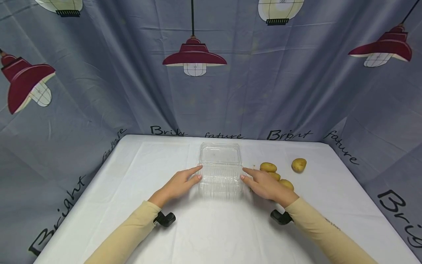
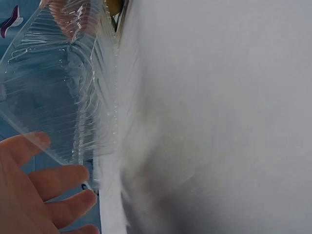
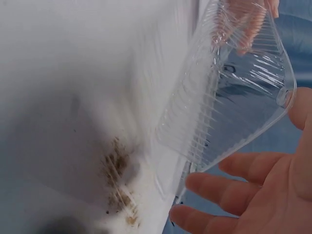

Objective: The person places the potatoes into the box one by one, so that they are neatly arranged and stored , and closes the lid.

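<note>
A clear plastic clamshell box (image 1: pixel 220 179) stands mid-table, its lid (image 1: pixel 220 153) tipped back toward the curtain. My left hand (image 1: pixel 178 186) is at the box's left side, fingertips by the rim. On the opposite side my right hand (image 1: pixel 267 186) reaches in, thumb and forefinger close to the rim. In the left wrist view the box (image 2: pixel 44 83) shows ribbed walls, and the left fingers (image 2: pixel 61 180) are spread apart. Loosely extended fingers (image 3: pixel 219 192) of the right hand lie near the box corner in the right wrist view.
Several yellow potatoes (image 1: pixel 268 167) lie beside and partly behind my right hand, with one potato (image 1: pixel 298 165) farther right. Brown crumbs of dirt (image 3: pixel 117 170) are scattered on the white tablecloth (image 1: pixel 211 234). A blue-grey curtain (image 1: pixel 214 102) hangs behind the table.
</note>
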### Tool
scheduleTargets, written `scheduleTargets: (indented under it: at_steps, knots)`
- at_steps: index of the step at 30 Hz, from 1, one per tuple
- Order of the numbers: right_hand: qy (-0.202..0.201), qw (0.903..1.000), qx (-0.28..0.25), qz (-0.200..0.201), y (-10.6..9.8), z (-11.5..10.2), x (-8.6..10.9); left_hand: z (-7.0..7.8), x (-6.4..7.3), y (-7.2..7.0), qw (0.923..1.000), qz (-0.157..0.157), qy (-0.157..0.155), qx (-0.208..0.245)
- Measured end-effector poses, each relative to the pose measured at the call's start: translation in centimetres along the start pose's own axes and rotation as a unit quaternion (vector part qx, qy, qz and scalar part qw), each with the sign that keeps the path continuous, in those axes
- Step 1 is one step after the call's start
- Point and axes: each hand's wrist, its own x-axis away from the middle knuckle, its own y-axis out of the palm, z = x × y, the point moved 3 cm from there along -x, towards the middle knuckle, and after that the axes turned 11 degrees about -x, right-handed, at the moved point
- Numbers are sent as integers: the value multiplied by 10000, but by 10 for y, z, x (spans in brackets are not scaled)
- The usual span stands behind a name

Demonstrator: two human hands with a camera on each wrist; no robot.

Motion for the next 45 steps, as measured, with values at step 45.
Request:
scheduleTargets:
  at_steps: [45]
  knots:
    - [-271, 9995, -119, 143, 18, 8, 14, -14, 13, 34, 9926, 218, -136, 1183]
